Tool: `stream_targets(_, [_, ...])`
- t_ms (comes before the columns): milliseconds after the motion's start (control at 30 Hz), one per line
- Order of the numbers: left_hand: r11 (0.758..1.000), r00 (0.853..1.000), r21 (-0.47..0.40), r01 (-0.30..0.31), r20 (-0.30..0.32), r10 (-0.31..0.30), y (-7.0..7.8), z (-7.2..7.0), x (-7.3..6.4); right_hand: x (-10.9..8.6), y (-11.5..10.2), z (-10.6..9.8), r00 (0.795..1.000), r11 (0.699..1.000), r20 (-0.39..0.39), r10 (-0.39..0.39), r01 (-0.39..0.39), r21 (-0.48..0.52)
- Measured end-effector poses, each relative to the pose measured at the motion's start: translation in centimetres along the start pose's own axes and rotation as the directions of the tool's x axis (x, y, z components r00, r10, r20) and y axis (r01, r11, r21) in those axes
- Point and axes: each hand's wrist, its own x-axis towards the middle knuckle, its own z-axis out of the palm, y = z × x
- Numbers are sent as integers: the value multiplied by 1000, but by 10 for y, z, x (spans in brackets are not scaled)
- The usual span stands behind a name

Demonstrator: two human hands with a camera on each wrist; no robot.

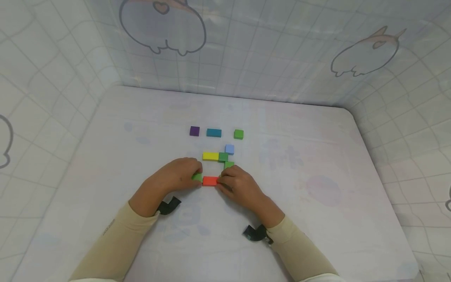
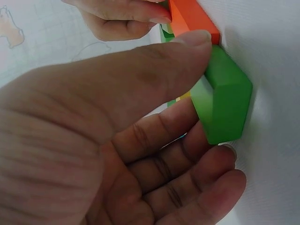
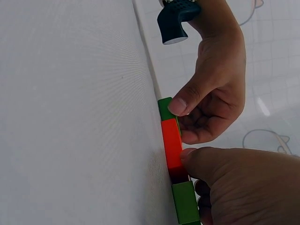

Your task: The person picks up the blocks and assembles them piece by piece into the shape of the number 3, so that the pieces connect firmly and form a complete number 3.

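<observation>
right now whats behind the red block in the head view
Behind the red block is tabletop, then the yellow block, with the teal block farther back. The right hand covers its right end and hides what sits directly behind there.

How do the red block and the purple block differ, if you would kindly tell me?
Shape: the red block is oblong, while the purple block looks nearly square from above.
Contact: the right hand touches the red block; no hand touches the purple block.
Shared: each is one plain colour and rests on the pale table.
</observation>
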Motion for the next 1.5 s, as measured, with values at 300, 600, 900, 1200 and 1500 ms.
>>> stream_targets(300, [1000,1000,8,-1,16,1,0,-1,0,-1,1,1,1000,1000,3,4,-4,-4])
stream_targets(600, [1000,1000,12,-5,17,5,1,-1,0,0,0,-1,1000,1000,23,19,-19,-2])
stream_targets(900, [1000,1000,3,12,23,-12,1,0,0,0,-1,0,1000,1000,18,18,-18,1])
stream_targets(1200, [998,998,-20,58,32,-58,-1,0,-1,-2,-1,2,1000,1000,3,9,-9,-3])
stream_targets(1500, [998,998,-20,57,-18,-58,-8,-4,-4,-3,-2,0,999,1000,-47,-2,4,30])
